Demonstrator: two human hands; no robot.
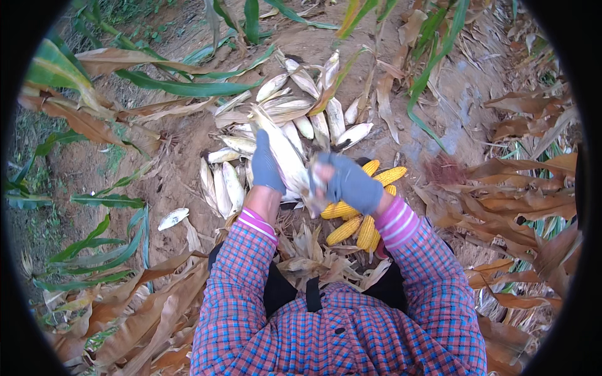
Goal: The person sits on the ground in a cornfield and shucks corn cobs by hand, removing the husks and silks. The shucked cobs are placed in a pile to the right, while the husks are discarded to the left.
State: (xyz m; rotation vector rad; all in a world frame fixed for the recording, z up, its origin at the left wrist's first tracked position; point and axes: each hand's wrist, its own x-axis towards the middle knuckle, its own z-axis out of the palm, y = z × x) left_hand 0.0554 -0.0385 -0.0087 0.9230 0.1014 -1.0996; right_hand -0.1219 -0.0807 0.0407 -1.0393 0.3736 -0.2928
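Note:
An ear of corn in its pale husk [282, 152] slants between my hands, its pointed end up and to the left. My left hand [267, 164], in a grey glove, is closed around its left side. At the lower end of the ear, my right hand [350, 182], also gloved, is blurred, and its grip there is unclear. Several husked yellow corn cobs [345, 230] lie below and beside my right hand. Beyond both hands spreads a pile of unhusked corn ears [289, 109].
Loose dry husks [303, 256] lie on the soil close to my body. A single pale husk piece [173, 219] rests at the left. Green corn leaves [183, 88] reach in from the upper left, and brown dry leaves [522, 188] cover the right side.

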